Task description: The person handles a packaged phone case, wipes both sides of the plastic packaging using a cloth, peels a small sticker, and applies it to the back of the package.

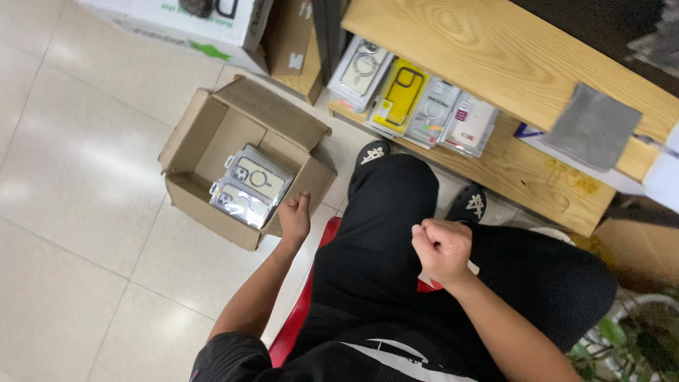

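Pale tiled floor, person sitting on a red stool. Right hand is balled into a fist over the lap. Left hand, fingers loosely apart, touches the cardboard box edge, right beside the clear phone cases inside. Wooden shelf sits beyond the box.

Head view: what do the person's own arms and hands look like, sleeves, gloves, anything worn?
Both arms are bare from above the elbow down. The left hand and right hand wear no gloves, and no watch or rings show. A short black sleeve covers the left upper arm.
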